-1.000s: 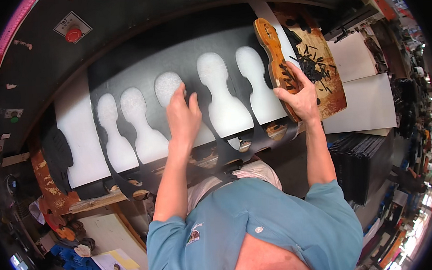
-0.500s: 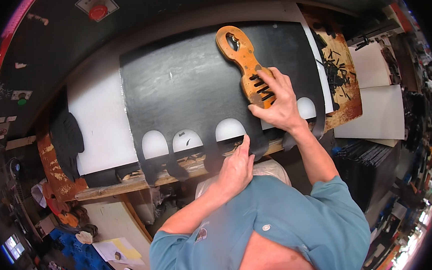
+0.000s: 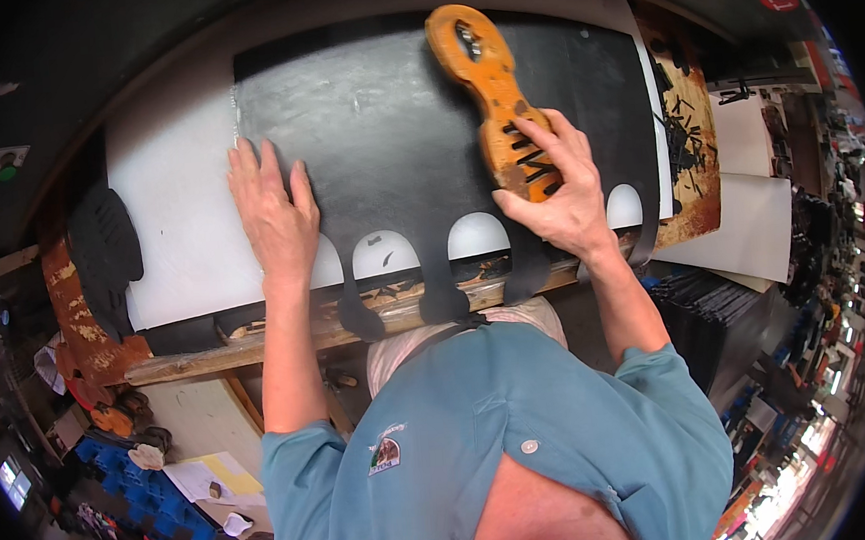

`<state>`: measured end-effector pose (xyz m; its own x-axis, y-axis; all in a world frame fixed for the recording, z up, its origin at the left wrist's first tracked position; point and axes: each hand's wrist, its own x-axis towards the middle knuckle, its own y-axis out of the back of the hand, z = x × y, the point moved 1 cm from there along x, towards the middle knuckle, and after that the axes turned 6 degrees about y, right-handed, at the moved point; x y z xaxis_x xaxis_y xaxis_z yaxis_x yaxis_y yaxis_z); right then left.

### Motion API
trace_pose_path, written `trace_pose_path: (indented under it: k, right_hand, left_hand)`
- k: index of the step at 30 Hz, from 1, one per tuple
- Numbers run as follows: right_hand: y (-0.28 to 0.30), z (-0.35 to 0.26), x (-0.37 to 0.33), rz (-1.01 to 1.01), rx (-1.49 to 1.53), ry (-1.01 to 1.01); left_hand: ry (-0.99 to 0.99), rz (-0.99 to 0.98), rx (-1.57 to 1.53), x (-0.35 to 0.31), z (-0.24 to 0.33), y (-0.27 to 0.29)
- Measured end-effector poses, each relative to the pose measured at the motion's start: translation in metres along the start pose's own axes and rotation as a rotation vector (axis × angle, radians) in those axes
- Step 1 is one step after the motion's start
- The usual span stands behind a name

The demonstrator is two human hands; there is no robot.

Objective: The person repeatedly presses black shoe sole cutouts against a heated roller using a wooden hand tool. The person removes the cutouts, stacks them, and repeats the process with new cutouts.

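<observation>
A large black sheet (image 3: 373, 134) lies on a white board (image 3: 173, 218), with rounded cut-outs along its near edge and strips hanging between them. My right hand (image 3: 569, 185) grips the near end of an orange, sole-shaped cutting die (image 3: 485, 81), thumb on one side and fingers over the other. The die rests on or just above the sheet; which one I cannot tell. Dark slots cross its near part, and an opening shows in its far end. My left hand (image 3: 279, 221) lies flat at the sheet's left edge, fingers extended, holding nothing.
Black sole-shaped pieces (image 3: 105, 248) are piled left of the board. Small black scraps (image 3: 684, 137) litter the worn surface at right. A wooden rail (image 3: 208, 364) runs along the near edge. Stacked black sheets (image 3: 706, 306) stand at the lower right. A dark machine body overhangs the far side.
My left hand has moved from the sheet's near edge, left and forward, onto its left edge. The sheet's near strips have shifted right relative to the board. My right hand still holds the die.
</observation>
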<state>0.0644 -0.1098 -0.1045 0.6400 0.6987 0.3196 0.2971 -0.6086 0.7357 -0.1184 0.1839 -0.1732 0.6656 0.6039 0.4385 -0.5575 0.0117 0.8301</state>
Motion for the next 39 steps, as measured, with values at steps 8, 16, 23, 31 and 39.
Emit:
trace_pose_path:
  k: [8, 16, 23, 31, 39]
  right_hand:
    - [-0.075, -0.046, 0.061, -0.046, 0.109, 0.295]
    - [-0.085, -0.048, 0.074, -0.242, 0.023, 0.399]
    - [-0.073, -0.017, 0.045, -0.191, 0.183, 0.383]
    - [-0.071, -0.007, 0.029, -0.153, 0.154, 0.388]
    - [-0.07, -0.004, 0.01, 0.038, 0.145, 0.398]
  left_hand:
    - [0.04, -0.027, -0.066, 0.004, 0.001, 0.006]
    - [0.049, -0.04, -0.072, 0.003, 0.003, 0.004]
    - [0.063, -0.043, -0.095, 0.002, 0.003, 0.005]
    - [0.133, 0.023, -0.61, -0.026, 0.022, 0.039]
    - [-0.03, -0.179, -0.699, -0.131, 0.094, 0.048]
